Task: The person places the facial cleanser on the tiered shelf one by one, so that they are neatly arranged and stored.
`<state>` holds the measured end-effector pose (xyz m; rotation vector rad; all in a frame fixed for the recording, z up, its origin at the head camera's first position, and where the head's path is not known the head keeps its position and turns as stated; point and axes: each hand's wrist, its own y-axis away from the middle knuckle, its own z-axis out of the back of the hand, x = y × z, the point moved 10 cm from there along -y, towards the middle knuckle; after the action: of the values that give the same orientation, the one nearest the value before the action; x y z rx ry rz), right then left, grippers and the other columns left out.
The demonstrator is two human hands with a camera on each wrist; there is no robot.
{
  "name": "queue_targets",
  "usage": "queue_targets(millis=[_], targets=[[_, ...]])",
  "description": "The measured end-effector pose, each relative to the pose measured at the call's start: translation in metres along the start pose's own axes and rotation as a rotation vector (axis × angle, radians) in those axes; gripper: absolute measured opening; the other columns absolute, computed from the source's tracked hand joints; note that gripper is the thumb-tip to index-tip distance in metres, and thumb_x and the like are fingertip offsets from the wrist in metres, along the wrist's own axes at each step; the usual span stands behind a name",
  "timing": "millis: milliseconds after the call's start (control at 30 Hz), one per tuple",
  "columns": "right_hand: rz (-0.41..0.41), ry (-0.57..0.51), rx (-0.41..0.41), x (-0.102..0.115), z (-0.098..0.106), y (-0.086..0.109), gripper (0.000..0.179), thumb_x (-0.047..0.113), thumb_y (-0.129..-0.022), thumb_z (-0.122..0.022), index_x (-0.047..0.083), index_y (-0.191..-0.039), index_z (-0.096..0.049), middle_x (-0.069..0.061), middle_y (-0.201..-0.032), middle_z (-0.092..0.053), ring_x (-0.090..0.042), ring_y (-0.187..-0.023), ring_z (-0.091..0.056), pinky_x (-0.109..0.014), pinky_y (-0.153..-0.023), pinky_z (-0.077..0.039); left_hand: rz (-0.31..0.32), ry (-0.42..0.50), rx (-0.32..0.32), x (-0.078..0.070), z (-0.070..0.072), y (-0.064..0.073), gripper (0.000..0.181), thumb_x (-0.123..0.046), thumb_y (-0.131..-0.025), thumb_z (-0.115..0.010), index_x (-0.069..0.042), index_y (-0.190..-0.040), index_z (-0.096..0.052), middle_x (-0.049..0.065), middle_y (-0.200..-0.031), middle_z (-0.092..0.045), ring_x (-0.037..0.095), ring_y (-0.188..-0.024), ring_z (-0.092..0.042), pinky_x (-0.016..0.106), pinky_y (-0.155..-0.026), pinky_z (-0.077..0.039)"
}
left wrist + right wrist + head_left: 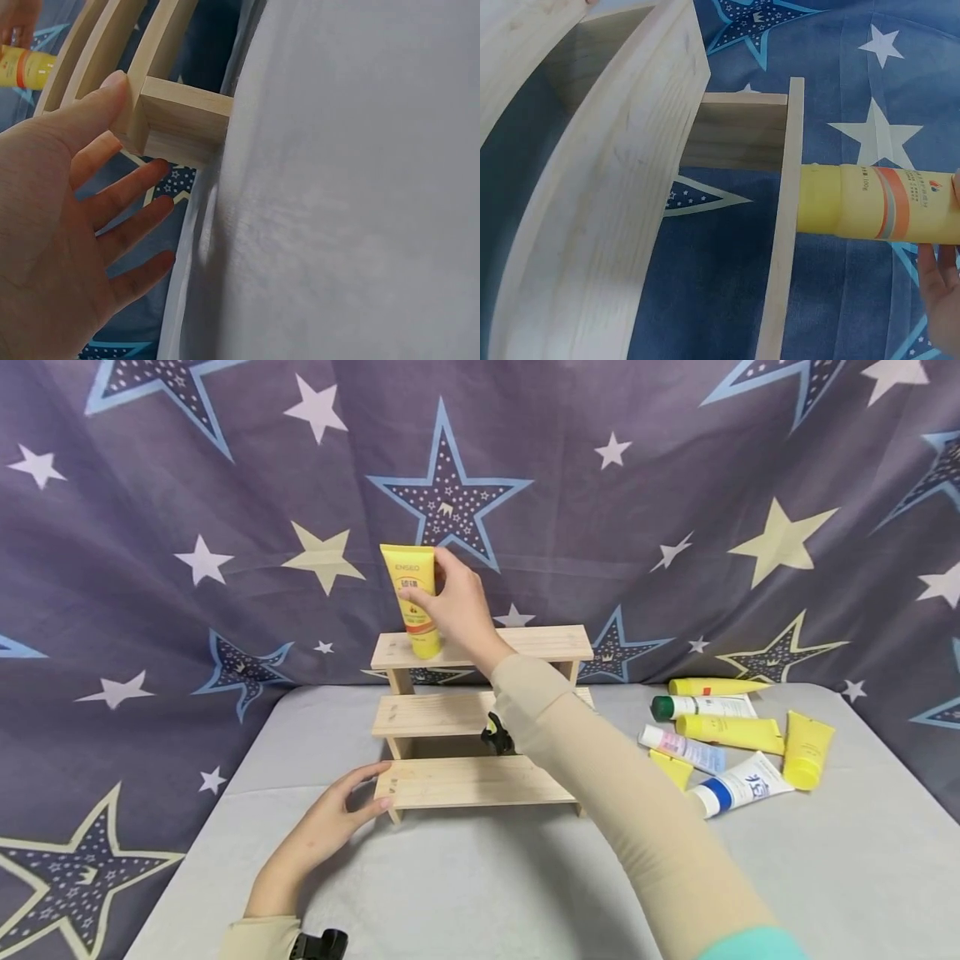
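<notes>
In the head view, my right hand (pixel 459 606) pinches a yellow squeeze tube (pixel 412 581) by its sides. The tube's cap points down and meets the top board near its left end, with the body leaning slightly left. The right wrist view shows the tube's yellow cap (pixel 819 199) against the board's upper face. Down at the left end of the three-tier wooden shelf (pixel 480 783), my left hand (pixel 326 822) holds the lowest board between thumb and index finger. Its other fingers (pixel 139 232) are spread apart in the left wrist view.
On the grey-covered table (pixel 480 893), several tubes lie in a group right of the shelf, among them a white tube with a blue cap (pixel 750 783) and one with a green cap (pixel 712 707). A star-patterned curtain (pixel 570 527) hangs close behind the shelf.
</notes>
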<state>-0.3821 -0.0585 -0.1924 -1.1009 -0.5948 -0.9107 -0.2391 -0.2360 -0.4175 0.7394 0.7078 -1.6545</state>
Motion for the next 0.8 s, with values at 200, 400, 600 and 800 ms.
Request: queue_targets(millis=[200, 400, 600, 800], targets=[[-0.036, -0.026, -0.005, -0.006, -0.003, 0.002, 0.044, 0.022, -0.086, -0.078, 0.011, -0.125, -0.060, -0.004, -0.103, -0.067, -0.019, -0.092, -0.063, -0.027, -0.077, -0.052, -0.012, -0.005, -0.004, 0.001, 0.000, 0.000, 0.059, -0.033, -0.094, -0.068, -0.011, -0.145, -0.049, 0.019, -0.145, -0.049, 0.043, -0.139, -0.035, 0.064, -0.113, -0.021], [0.006, -0.047, -0.005, -0.007, -0.004, 0.008, 0.049, 0.014, -0.088, -0.077, 0.006, -0.131, -0.056, -0.009, -0.111, -0.066, -0.019, -0.101, -0.062, -0.027, -0.080, -0.053, -0.002, 0.007, 0.003, 0.001, -0.001, 0.000, 0.060, -0.035, -0.094, -0.068, -0.011, -0.145, -0.049, 0.019, -0.147, -0.047, 0.042, -0.140, -0.034, 0.064, -0.113, -0.021], [0.025, -0.077, 0.022, -0.013, 0.005, 0.022, 0.058, 0.012, -0.090, -0.075, 0.007, -0.142, -0.048, -0.010, -0.127, -0.062, -0.018, -0.118, -0.057, -0.033, -0.096, -0.050, 0.015, 0.005, 0.013, 0.001, -0.003, 0.000, 0.061, -0.039, -0.094, -0.067, -0.013, -0.146, -0.048, 0.018, -0.147, -0.047, 0.042, -0.140, -0.033, 0.064, -0.113, -0.020], [0.042, -0.189, 0.006, -0.014, 0.033, 0.040, 0.054, 0.009, -0.091, -0.073, 0.004, -0.140, -0.052, -0.012, -0.132, -0.061, -0.019, -0.123, -0.055, -0.042, -0.103, -0.047, 0.023, -0.021, 0.012, 0.002, -0.002, 0.000, 0.064, -0.042, -0.093, -0.066, -0.012, -0.147, -0.047, 0.018, -0.147, -0.046, 0.043, -0.140, -0.033, 0.065, -0.113, -0.021]])
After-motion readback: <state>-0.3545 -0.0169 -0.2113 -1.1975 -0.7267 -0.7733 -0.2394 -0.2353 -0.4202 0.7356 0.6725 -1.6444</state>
